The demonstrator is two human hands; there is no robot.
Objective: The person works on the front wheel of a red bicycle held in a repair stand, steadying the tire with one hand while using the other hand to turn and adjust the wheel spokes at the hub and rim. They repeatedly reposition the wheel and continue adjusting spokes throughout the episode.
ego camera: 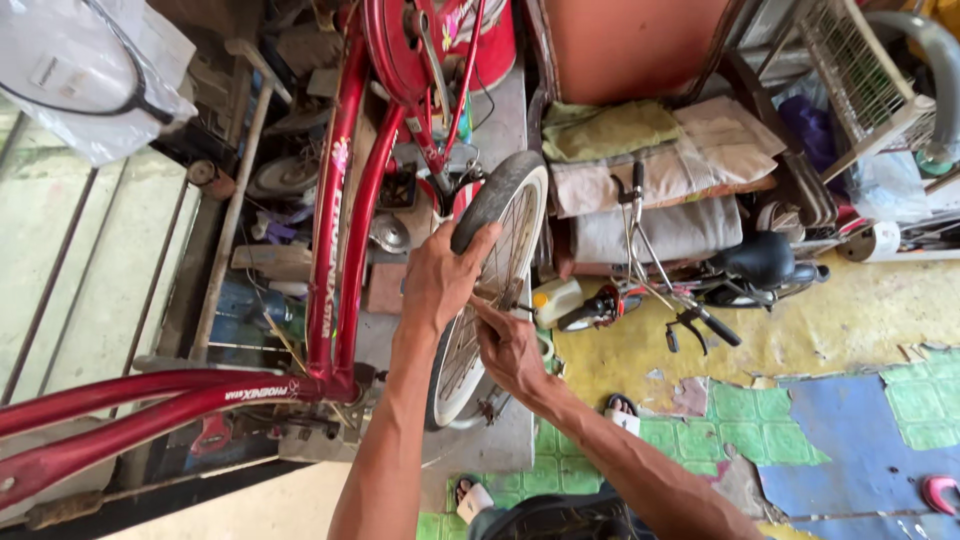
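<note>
Two bare forearms rise from the bottom edge toward a wheel held upright in the middle of the view. Left hand is wrapped over the grey tyre, thumb on the tread and fingers curled round the rim side, so it is closed on the wheel. Right hand sits just below it, against the spokes; its fingers are pinched together near the rim, and it seems to grip something thin there, though I cannot tell what from this angle.

Just left of the wheel stands a red bicycle frame, its two tubes running from the top of the view down to a joint, then off to the lower left. The wheel's top lies near the frame's fork.

Right of the wheel, on a worn yellow floor, lies a small black bike on its side, saddle and handlebar showing. Behind it is a stack of folded cloths. A white bottle with a yellow cap stands between the wheel and the small bike. Green and blue mats cover the floor at lower right, with a sandal at their edge, near the right forearm. A clear plastic bag hangs at upper left.
</note>
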